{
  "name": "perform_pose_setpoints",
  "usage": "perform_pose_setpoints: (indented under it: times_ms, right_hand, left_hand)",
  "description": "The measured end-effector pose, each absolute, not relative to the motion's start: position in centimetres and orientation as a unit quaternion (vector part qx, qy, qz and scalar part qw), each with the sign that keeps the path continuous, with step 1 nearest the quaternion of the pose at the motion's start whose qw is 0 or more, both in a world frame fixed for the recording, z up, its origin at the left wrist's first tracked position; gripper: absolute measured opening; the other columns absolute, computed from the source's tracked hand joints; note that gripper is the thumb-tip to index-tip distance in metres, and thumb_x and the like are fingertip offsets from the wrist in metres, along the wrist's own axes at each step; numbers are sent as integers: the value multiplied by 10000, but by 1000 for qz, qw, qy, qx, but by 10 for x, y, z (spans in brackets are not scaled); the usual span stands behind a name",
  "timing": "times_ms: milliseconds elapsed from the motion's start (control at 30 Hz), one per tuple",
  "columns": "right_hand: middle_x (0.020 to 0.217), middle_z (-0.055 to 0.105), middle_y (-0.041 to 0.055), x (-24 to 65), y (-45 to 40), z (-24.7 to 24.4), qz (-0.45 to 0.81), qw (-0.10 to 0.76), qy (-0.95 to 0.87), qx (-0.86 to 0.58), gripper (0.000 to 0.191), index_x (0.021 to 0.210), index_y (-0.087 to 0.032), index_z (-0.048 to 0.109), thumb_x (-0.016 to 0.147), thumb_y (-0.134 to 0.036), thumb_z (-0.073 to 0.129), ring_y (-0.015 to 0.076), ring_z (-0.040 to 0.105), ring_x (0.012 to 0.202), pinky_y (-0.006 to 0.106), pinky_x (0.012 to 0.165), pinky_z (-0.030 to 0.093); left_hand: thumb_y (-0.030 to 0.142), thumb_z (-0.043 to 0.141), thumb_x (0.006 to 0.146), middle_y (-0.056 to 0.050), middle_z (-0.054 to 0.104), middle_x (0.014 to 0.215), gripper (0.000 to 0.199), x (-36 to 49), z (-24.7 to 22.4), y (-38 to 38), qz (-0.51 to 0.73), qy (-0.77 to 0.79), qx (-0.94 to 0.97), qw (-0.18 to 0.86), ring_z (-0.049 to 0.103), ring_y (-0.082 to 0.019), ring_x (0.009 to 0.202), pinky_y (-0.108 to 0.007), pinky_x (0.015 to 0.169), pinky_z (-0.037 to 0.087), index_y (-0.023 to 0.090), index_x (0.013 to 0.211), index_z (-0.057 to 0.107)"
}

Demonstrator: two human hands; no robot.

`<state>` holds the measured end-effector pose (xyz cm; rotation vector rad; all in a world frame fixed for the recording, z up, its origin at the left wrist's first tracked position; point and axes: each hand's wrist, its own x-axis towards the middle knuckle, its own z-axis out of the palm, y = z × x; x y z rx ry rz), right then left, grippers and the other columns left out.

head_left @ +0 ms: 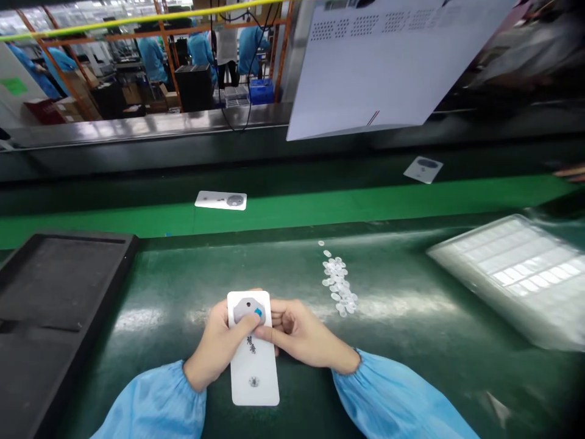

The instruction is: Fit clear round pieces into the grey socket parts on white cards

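Note:
A white rectangular panel (253, 390) with rounded corners, a grey printed patch and dark lettering is held upright in front of me. My left hand (219, 341) grips its left edge, the thumb lying across the grey patch beside a small blue spot (258, 311). From the other side, my right hand (301, 332) pinches the right edge, its thumb on the panel's face just below the grey patch. Fingers behind the panel are mostly hidden. Right of my hands, a loose heap of small clear discs (338, 277) lies on the dark green table (183, 274).
A black tray (41, 274) stands at the left, and a blurred clear tray (516, 274) with compartments at the right. Two similar panels, one left (221, 200) and one right (423, 169), lie along the green strip (311, 207). A white sheet (379, 67) hangs above.

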<state>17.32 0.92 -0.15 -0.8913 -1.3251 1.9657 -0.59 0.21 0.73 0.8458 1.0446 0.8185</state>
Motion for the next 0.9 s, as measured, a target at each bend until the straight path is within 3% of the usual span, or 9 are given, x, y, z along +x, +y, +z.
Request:
perform_pose_setpoints:
  times_ms: [100,200,333,467,767,900]
  right_hand:
    - [889,710,62,173,8,0,733,305,-512,-327,446,1100,-136,701,819,-459,825,164,673,761,237,648,546]
    - [878,703,57,177,8,6,692,294,-568,-335,359,1081,-149,711,890,-451,744,147,648,717,218,600,506]
    - [612,583,-8,185,8,11,470,362,-688,-417,233,885,-147,714,960,-355,641,78,457,487,195,450,338]
    - [566,521,-30,189,6,10,329,438,-716,-433,224,841,-148,660,1001,-260,550,65,399,452,205,443,309]
    - [559,513,-39,188,7,9,253,463,-742,-413,190,839,-156,656,994,-190,551,65,396,440,211,443,310]
    - [576,550,-36,187,5,9,235,467,-750,-405,162,868,-165,666,988,-164,557,67,411,447,213,454,324]
  left_hand:
    - [434,805,742,-97,691,818,467,-5,9,2,367,482,382,698,659,-216,729,-265,637,538,79,1032,715]
    - [413,789,744,-117,719,901,441,-4,10,3,379,478,370,701,674,-228,801,-263,672,540,89,1037,729]
    - [399,778,763,-143,736,959,407,-3,12,3,400,480,341,702,697,-228,802,-259,680,552,84,1017,732]
    - [391,818,728,-165,740,957,411,0,16,2,410,493,314,701,726,-273,818,-292,673,589,80,975,712]
    - [373,833,697,-161,738,940,443,0,18,2,405,495,328,696,734,-275,812,-277,652,596,87,1002,685]
    - [325,796,698,-118,726,884,405,0,19,2,402,490,336,697,713,-228,763,-269,669,589,95,1010,680]
